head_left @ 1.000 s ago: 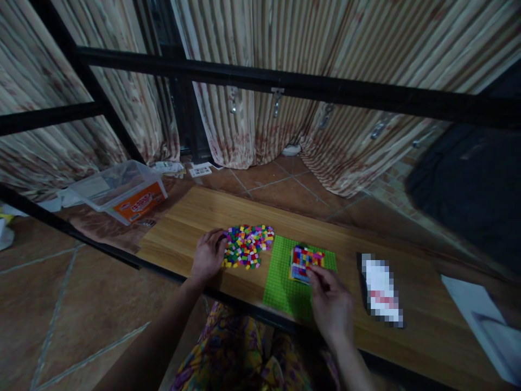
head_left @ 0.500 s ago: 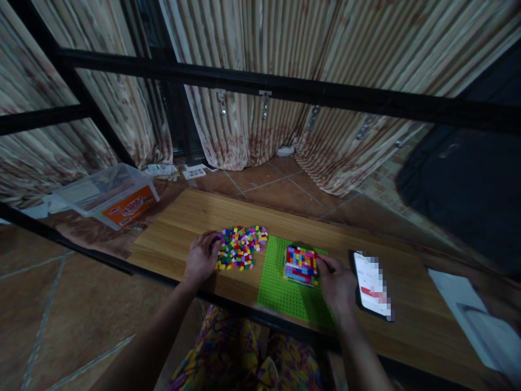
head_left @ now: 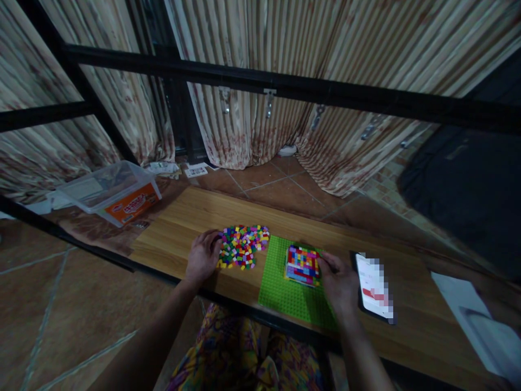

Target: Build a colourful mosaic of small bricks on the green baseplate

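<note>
A loose pile of small colourful toy bricks [head_left: 243,247] lies on the wooden table. At its left edge rests my left hand [head_left: 203,254], fingers curled with the tips against the bricks; what they hold, if anything, is too small to tell. To the right, a green studded baseplate [head_left: 279,296] carries a rectangular block built of many-coloured bricks [head_left: 302,265]. My right hand [head_left: 340,282] has its thumb and fingers pinched together at the block's upper right edge. Whether a brick is between those fingertips cannot be seen.
A phone [head_left: 372,285] with a lit screen lies right of my right hand. White paper [head_left: 462,304] sits at the table's right end. On the floor at left stands a clear plastic box [head_left: 109,190] with an orange label. A black metal bar [head_left: 293,81] crosses in front of striped curtains.
The whole view has shifted slightly. Both hands stay in nearly the same places, the left at the pile and the right at the block's edge.
</note>
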`<state>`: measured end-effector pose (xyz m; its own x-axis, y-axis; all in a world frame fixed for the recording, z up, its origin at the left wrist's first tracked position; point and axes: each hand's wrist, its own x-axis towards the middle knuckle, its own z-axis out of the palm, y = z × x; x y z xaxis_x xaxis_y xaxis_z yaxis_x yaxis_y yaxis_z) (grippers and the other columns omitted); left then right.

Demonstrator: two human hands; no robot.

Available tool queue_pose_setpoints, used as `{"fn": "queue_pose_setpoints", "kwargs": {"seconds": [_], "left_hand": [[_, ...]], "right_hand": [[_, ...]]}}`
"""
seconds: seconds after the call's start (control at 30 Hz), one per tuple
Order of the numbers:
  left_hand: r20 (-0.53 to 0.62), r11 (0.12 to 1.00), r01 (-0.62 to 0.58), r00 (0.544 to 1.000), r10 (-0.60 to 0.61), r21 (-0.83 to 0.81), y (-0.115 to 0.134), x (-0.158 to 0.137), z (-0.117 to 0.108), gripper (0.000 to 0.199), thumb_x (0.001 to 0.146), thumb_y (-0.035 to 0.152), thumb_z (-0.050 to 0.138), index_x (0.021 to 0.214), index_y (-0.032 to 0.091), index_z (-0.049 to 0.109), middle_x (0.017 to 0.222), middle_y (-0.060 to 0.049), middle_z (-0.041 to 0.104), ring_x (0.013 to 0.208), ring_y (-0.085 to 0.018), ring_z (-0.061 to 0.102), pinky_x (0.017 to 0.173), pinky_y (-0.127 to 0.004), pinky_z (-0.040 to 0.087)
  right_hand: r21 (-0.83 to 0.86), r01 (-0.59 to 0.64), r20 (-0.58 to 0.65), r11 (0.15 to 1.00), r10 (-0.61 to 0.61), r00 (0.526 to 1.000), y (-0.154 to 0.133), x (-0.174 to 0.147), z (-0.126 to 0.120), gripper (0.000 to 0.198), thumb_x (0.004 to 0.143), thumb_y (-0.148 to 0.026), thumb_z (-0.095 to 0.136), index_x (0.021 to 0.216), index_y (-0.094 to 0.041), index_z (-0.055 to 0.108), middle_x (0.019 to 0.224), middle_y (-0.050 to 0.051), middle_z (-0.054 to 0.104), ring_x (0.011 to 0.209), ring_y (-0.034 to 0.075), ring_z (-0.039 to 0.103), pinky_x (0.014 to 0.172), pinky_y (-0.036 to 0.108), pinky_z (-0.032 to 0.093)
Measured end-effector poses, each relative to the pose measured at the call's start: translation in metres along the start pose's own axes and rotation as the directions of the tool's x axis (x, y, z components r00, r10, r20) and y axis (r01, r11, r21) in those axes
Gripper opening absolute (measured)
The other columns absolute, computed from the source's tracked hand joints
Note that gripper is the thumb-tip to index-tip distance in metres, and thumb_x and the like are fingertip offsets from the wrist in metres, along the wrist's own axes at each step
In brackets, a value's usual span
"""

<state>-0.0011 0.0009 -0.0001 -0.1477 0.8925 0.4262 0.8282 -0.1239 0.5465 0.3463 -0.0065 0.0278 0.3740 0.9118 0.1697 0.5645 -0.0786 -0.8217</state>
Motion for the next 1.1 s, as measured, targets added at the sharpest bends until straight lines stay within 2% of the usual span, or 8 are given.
{"fn": "queue_pose_setpoints", "kwargs": {"seconds": [0.2, 0.33, 0.5, 0.67, 0.93, 1.1], "left_hand": [[-0.005, 1.0, 0.001, 1.0, -0.001, -0.02, 0.0, 0.0, 0.001, 0.027, 0.091, 0.035, 0.046, 0.104, 0.021, 0.063, 0.113, -0.009, 0.066, 0.107, -0.025, 0.06, 0.098, -0.043, 0.046], [0.0, 1.0, 0.003, 1.0, -0.003, -0.013, -0.001, 0.0, 0.001, 0.026, 0.09, 0.036, 0.047, 0.105, 0.021, 0.063, 0.112, -0.009, 0.066, 0.108, -0.025, 0.06, 0.099, -0.043, 0.045], [0.002, 1.0, 0.005, 1.0, -0.005, -0.018, -0.001, 0.0, 0.001, 0.026, 0.091, 0.035, 0.045, 0.105, 0.021, 0.063, 0.113, -0.008, 0.065, 0.108, -0.025, 0.059, 0.099, -0.043, 0.045], [0.011, 1.0, 0.016, 1.0, -0.015, -0.016, -0.001, 0.0, 0.001, 0.027, 0.091, 0.035, 0.045, 0.106, 0.021, 0.062, 0.115, -0.009, 0.064, 0.108, -0.025, 0.059, 0.098, -0.043, 0.046], [0.003, 1.0, 0.007, 1.0, -0.007, -0.012, 0.001, 0.0, 0.0, 0.026, 0.091, 0.035, 0.046, 0.105, 0.02, 0.063, 0.114, -0.009, 0.065, 0.109, -0.025, 0.059, 0.1, -0.042, 0.045], [0.004, 1.0, 0.01, 1.0, -0.01, -0.007, 0.0, 0.0, 0.001, 0.027, 0.091, 0.035, 0.046, 0.105, 0.019, 0.063, 0.114, -0.009, 0.065, 0.108, -0.025, 0.059, 0.1, -0.042, 0.045]], "right_hand": [[0.015, -0.001, -0.016, 1.0, 0.001, 1.0, 0.001, 0.003, -0.002, 0.05, 0.08, -0.054, 0.053, 0.102, -0.014, 0.073, 0.093, 0.013, 0.074, 0.083, 0.027, 0.068, 0.076, 0.039, 0.051], [0.116, -0.092, -0.024, 0.989, 0.095, 0.995, -0.001, 0.008, 0.004, 0.053, 0.075, -0.057, 0.059, 0.099, -0.012, 0.074, 0.085, 0.013, 0.074, 0.074, 0.025, 0.068, 0.068, 0.036, 0.051], [0.188, -0.178, 0.003, 0.966, 0.18, 0.984, 0.002, 0.012, 0.009, 0.052, 0.071, -0.056, 0.064, 0.096, -0.012, 0.075, 0.089, 0.013, 0.075, 0.075, 0.025, 0.068, 0.066, 0.035, 0.051], [0.117, -0.138, 0.02, 0.984, 0.137, 0.99, 0.0, 0.011, 0.007, 0.05, 0.072, -0.057, 0.063, 0.094, -0.013, 0.075, 0.09, 0.013, 0.075, 0.083, 0.027, 0.068, 0.074, 0.037, 0.05], [0.126, -0.143, 0.035, 0.982, 0.14, 0.99, -0.011, 0.007, 0.007, 0.052, 0.072, -0.059, 0.062, 0.091, -0.013, 0.075, 0.087, 0.013, 0.075, 0.078, 0.026, 0.068, 0.066, 0.033, 0.05], [0.162, -0.064, 0.013, 0.985, 0.063, 0.998, -0.006, 0.006, 0.01, 0.051, 0.075, -0.06, 0.059, 0.09, -0.014, 0.074, 0.088, 0.012, 0.075, 0.077, 0.024, 0.067, 0.067, 0.033, 0.05]]}}
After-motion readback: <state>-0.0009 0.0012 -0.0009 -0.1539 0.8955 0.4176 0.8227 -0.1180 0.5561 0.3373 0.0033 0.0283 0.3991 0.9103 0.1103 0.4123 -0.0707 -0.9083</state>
